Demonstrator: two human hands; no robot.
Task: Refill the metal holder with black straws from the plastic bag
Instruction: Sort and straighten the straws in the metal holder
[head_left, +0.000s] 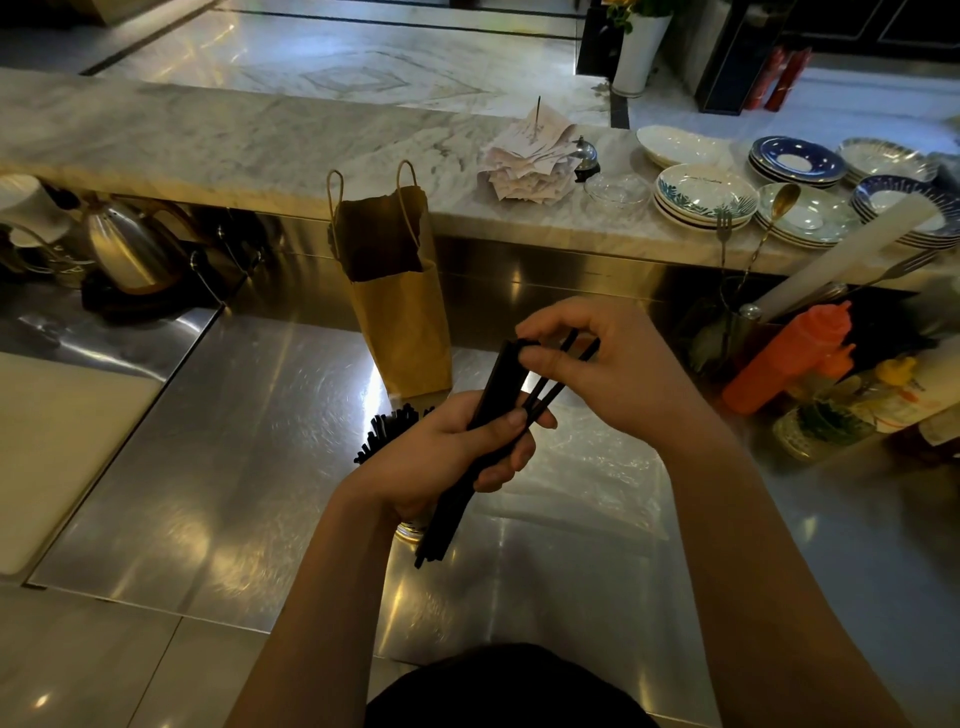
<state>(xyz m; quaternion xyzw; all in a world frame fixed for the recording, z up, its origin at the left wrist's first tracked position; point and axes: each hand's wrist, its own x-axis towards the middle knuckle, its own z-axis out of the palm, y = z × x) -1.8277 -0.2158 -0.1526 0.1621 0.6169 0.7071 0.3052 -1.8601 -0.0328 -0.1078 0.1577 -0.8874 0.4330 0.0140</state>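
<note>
My left hand (447, 457) is closed around a bundle of black straws (460, 499), tilted with the tops up and to the right. My right hand (597, 364) pinches the top ends of the bundle with thumb and fingers; two straws (558, 376) splay out to the right. Behind and below my left hand stands the metal holder (410, 530), mostly hidden; only its rim shows, and the black straws standing in it (387, 428) poke up to the left of the hand. A clear plastic bag (587, 467) lies flat on the steel counter under my right wrist.
A brown paper bag (400, 291) stands just behind the hands. A kettle (124, 249) sits at the far left, a white board (62, 441) at the left edge. An orange squeeze bottle (789, 358), jars and cutlery crowd the right. Stacked plates (701, 197) and paper slips (530, 156) rest on the marble ledge.
</note>
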